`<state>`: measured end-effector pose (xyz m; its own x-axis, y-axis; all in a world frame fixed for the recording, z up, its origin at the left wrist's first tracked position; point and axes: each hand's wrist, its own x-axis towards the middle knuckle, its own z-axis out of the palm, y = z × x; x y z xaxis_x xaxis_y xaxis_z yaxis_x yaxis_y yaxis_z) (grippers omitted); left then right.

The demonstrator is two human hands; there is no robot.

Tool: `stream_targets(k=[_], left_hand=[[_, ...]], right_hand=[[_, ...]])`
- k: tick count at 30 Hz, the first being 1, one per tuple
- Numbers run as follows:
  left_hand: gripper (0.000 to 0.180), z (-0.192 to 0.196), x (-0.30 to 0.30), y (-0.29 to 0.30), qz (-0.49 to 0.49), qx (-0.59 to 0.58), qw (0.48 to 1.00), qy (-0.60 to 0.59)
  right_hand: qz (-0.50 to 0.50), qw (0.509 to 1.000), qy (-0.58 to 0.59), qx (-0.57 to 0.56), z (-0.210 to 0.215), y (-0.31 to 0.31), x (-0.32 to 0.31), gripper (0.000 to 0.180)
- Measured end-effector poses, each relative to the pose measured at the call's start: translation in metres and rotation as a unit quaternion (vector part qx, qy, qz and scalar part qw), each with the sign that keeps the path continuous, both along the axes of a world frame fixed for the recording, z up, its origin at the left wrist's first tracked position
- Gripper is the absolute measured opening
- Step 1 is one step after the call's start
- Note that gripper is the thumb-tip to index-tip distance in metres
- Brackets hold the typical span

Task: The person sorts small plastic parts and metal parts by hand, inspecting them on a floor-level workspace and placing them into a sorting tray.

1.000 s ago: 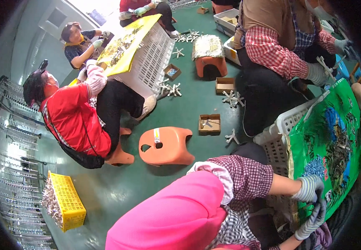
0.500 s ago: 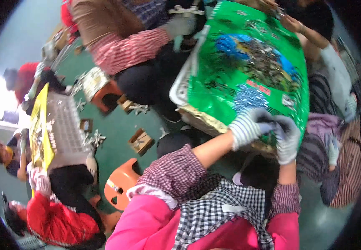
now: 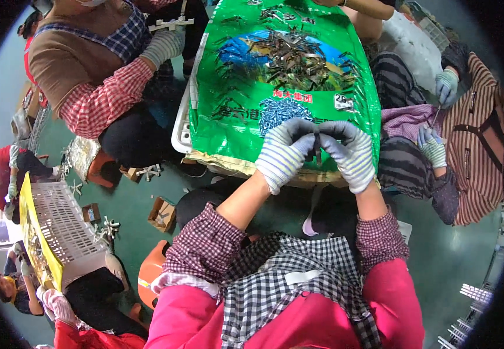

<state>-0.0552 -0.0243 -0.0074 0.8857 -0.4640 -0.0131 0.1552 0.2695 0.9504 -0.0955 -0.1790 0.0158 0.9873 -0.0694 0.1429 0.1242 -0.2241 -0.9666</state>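
Note:
My left hand (image 3: 285, 152) and my right hand (image 3: 348, 152), both in striped grey work gloves, meet over the near edge of a green printed sack (image 3: 234, 110) spread over a white crate (image 3: 181, 131). Together they pinch a small dark metal piece (image 3: 317, 146) between the fingertips. A heap of similar dark metal pieces (image 3: 289, 55) lies on the sack farther from me. My checked sleeves and pink clothing fill the lower part of the view.
A person in a brown vest and red checked sleeves (image 3: 92, 70) sits at the left of the sack; another in striped clothes (image 3: 467, 139) sits at the right, gloved hands together. More people work at a white crate (image 3: 60, 232) lower left. An orange stool (image 3: 150, 273) and small boxes (image 3: 161, 214) stand on the green floor.
The view has swung from the far group of people to the green sack straight ahead. My two gloved hands stayed together at its near edge, now centred in the picture.

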Motion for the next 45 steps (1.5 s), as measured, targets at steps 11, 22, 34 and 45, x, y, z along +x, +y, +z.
stream_targets(k=[11,22,34,45], left_hand=[[0.015,0.006,-0.008,0.008,-0.004,-0.032,0.999,-0.041],[0.029,0.013,0.0,0.021,-0.064,-0.048,0.996,0.039],[0.044,0.015,-0.006,0.017,-0.084,-0.046,0.995,-0.015],[0.048,0.038,-0.013,0.041,-0.007,-0.09,0.996,0.019]], right_hand=[[0.026,0.996,0.031,0.076,0.001,0.006,0.002,0.019],[0.048,0.999,0.007,-0.024,0.002,0.003,0.01,0.025],[-0.038,0.998,-0.041,-0.013,-0.006,0.006,0.009,0.017],[0.016,0.966,-0.105,-0.235,0.073,0.033,0.11,0.013]])
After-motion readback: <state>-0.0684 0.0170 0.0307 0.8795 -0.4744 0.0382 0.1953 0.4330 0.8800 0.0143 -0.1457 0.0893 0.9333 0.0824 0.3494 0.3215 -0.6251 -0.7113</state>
